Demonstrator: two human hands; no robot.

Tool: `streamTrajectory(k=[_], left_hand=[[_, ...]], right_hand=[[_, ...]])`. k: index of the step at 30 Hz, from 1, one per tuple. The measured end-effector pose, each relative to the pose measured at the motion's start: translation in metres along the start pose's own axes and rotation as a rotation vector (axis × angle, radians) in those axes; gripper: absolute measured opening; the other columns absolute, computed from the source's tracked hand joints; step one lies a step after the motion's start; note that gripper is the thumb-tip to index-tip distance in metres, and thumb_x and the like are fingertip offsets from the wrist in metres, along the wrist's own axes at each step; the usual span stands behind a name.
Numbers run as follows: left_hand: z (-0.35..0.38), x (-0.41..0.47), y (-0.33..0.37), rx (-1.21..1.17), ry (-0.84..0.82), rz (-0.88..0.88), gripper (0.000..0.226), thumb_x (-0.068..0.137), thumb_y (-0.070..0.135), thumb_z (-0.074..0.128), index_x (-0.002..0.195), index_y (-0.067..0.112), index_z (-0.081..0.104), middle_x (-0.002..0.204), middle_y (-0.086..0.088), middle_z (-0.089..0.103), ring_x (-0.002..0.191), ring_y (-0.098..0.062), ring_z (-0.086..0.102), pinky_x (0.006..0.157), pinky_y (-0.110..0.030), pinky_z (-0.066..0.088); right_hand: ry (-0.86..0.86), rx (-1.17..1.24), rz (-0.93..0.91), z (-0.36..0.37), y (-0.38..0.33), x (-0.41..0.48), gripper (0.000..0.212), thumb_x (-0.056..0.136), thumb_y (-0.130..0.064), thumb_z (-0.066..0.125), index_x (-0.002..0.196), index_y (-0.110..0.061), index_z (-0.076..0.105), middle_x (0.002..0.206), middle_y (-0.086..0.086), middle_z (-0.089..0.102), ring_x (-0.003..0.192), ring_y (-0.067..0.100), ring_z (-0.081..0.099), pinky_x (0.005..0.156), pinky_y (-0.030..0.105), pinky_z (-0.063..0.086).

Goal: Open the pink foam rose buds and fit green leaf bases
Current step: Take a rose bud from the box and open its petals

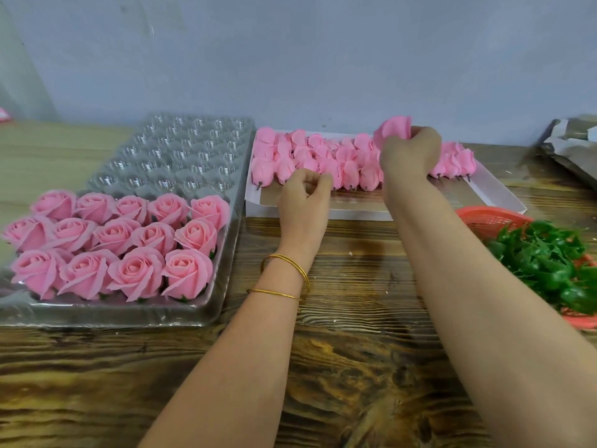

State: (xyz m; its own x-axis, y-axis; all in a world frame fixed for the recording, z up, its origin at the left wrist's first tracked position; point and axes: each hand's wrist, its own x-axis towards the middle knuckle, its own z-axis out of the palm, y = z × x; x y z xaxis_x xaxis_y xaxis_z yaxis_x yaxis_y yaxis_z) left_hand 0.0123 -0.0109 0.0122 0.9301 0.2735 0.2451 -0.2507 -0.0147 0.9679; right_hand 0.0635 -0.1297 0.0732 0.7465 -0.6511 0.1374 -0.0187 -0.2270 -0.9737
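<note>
Right hand (410, 153): fingers curled round one pink bud (392, 129), held up above the far right part of the white box (355, 215). Bud is clear of the others, petals closed.
Left hand (303, 192): fingers curled in, sitting at the front row of buds in the box, just beside them. Can't tell if it's pinching anything. Two gold bangles (287, 273) on that wrist.
Rest of the buds (323, 156): packed in rows along the back of the box, stubs pointing toward the person; front strip of the box is bare cardboard.
Clear plastic tray (181, 150) left of the box, touching or nearly touching it. Near half holds opened roses (129, 240) in three rows, some with green showing under them.
Green leaf bases (546, 263): heaped in a red basket (484, 218) at the right, near the box's front right corner.
All on a wooden surface (355, 350), against a grey wall (290, 59).
</note>
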Motion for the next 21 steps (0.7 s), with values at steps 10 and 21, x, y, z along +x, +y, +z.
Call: streamTrajectory(k=[10, 21], left_hand=[[-0.001, -0.002, 0.012, -0.338, -0.251, -0.203, 0.069, 0.07, 0.045, 0.072, 0.114, -0.008, 0.059, 0.111, -0.02, 0.067, 0.11, -0.031, 0.064, 0.101, -0.043, 0.05], [-0.006, -0.001, 0.01, -0.289, -0.339, -0.253, 0.042, 0.079, 0.015, 0.077, 0.112, -0.008, 0.064, 0.104, -0.02, 0.069, 0.106, -0.031, 0.066, 0.093, -0.042, 0.053]], right_hand=[[-0.374, 0.577, 0.226, 0.0, 0.01, -0.065, 0.041, 0.092, 0.003, 0.06, 0.132, 0.003, 0.049, 0.108, 0.014, 0.057, 0.077, 0.015, 0.064, 0.077, 0.028, 0.055], [-0.699, 0.83, 0.37, -0.016, 0.033, -0.076, 0.022, 0.091, 0.014, 0.052, 0.111, 0.005, 0.055, 0.076, 0.009, 0.07, 0.079, 0.021, 0.071, 0.073, 0.033, 0.061]])
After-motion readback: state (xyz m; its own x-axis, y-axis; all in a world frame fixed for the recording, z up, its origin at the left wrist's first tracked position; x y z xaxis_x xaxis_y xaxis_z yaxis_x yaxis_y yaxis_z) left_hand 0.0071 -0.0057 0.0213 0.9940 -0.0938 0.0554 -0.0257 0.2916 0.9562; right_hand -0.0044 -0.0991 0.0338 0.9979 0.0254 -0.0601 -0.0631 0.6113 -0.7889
